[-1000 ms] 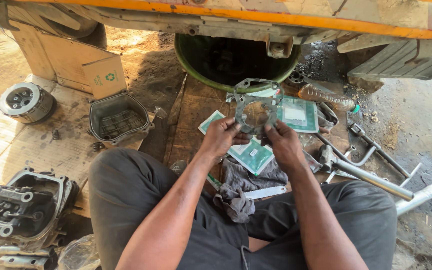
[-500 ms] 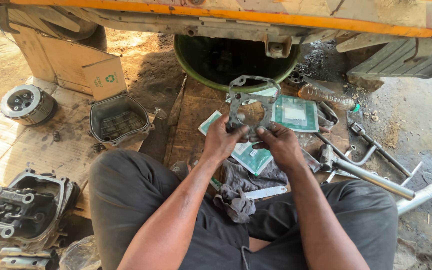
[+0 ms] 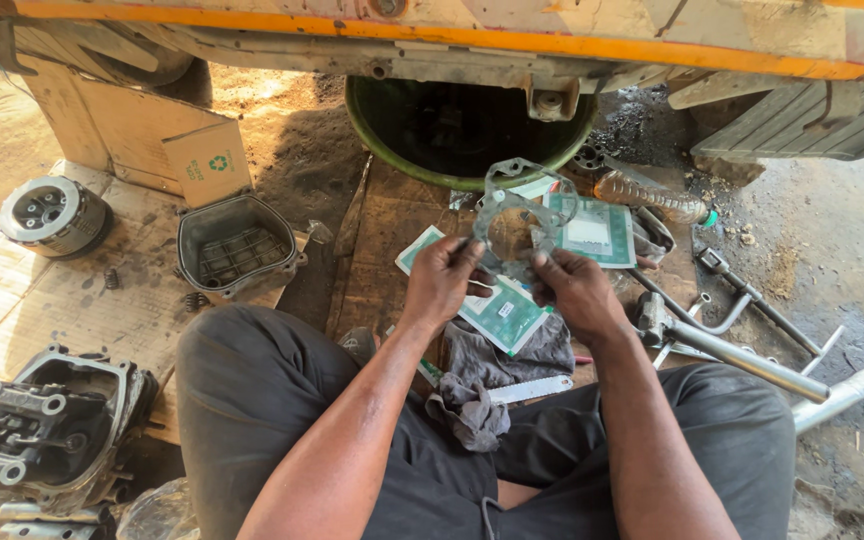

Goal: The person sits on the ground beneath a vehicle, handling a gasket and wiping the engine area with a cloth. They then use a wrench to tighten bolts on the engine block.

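Both hands grip one thin grey gasket sheet with a large round central hole (image 3: 514, 222), held up in front of the seated person. Left hand (image 3: 442, 280) pinches its lower edge at 7 o'clock; right hand (image 3: 574, 290) pinches at 5 o'clock. The gasket extends away toward 12 o'clock, about equally near both hands. Beneath lie green-and-white flat packets (image 3: 497, 312) on a stained wooden board (image 3: 377, 250) on the dirt floor. A dark green round basin (image 3: 467, 125) sits at 12 o'clock and steel tools (image 3: 742, 355) at 3 o'clock.
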